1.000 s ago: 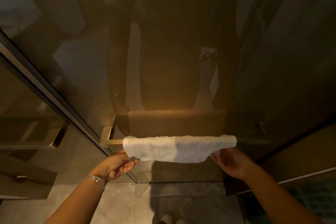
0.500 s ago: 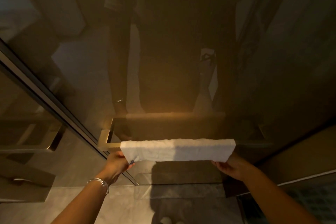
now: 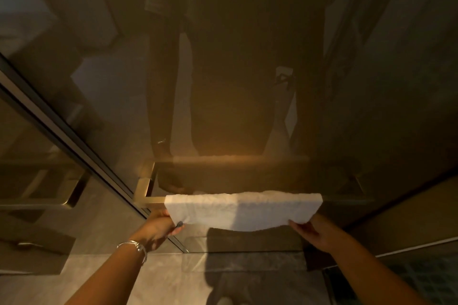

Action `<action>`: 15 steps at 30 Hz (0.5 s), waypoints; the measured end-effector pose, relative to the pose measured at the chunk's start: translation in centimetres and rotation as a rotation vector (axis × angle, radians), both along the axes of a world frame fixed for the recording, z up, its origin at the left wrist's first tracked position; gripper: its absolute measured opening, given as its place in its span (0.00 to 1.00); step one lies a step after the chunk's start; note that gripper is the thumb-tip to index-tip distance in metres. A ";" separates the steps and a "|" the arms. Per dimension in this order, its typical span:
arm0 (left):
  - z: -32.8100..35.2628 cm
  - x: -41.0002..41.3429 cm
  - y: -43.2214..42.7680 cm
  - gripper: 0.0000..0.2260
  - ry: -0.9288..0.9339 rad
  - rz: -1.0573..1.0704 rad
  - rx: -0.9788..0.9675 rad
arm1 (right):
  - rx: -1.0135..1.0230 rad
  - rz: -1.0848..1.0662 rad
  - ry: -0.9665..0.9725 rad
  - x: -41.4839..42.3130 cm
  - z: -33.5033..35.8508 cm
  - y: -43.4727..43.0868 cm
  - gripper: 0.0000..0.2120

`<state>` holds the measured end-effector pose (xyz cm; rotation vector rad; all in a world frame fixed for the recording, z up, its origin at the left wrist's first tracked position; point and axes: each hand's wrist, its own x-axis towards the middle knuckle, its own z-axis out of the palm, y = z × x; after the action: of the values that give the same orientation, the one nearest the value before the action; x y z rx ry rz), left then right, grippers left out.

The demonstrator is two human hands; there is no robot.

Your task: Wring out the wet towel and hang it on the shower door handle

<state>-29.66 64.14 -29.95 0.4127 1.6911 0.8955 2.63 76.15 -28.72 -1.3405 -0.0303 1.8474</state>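
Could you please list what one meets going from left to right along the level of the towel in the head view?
Silver bracelet on the wrist → left hand → white folded towel draped over the brass door handle → right hand.

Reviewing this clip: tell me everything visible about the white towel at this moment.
The white towel is a small, crinkled cloth, folded over the brass-coloured shower door handle and hanging spread along its bar. Its top edge lies on the bar; its lower edge sags in a shallow curve. The left hand pinches its lower left corner and the right hand holds its lower right corner. Whether it is still wet cannot be told.
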 end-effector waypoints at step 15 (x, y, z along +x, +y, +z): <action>-0.4 -0.3 -1.2 0.05 -0.169 0.168 0.069 | -0.061 0.105 0.054 1.3 -2.2 -3.0 0.05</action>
<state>-29.92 62.97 -30.36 0.2354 1.5587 1.0832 3.96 73.14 -30.90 -1.3530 -0.0170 1.9864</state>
